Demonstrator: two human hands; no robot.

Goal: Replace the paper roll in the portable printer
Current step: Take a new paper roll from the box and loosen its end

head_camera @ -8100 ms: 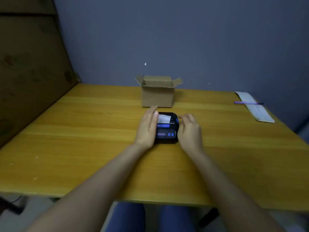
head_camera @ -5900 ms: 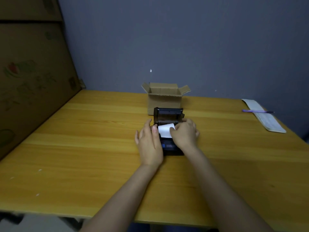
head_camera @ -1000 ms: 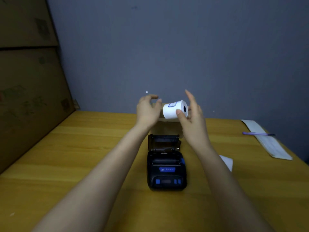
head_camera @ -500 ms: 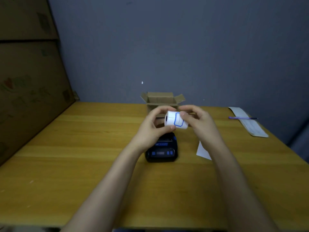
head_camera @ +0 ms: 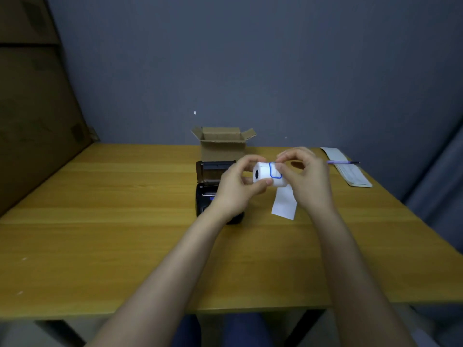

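Held above the wooden bench (head_camera: 100,246): a white paper roll (head_camera: 269,177), gripped between thumb and fingers of the left hand (head_camera: 236,190), core hole facing left. Pinching at a blue-outlined sticker (head_camera: 275,170) on the roll: the right hand (head_camera: 307,181), fingertips closed on it. No readable writing on the sticker. Below, partly hidden by the left hand: the black printer (head_camera: 213,189), lid up. Just right of it, a loose white paper slip (head_camera: 284,204). Behind, an open cardboard box (head_camera: 223,144). Far right, a printed paper strip (head_camera: 347,170) with a purple pen (head_camera: 343,162) across it, text too small to read.
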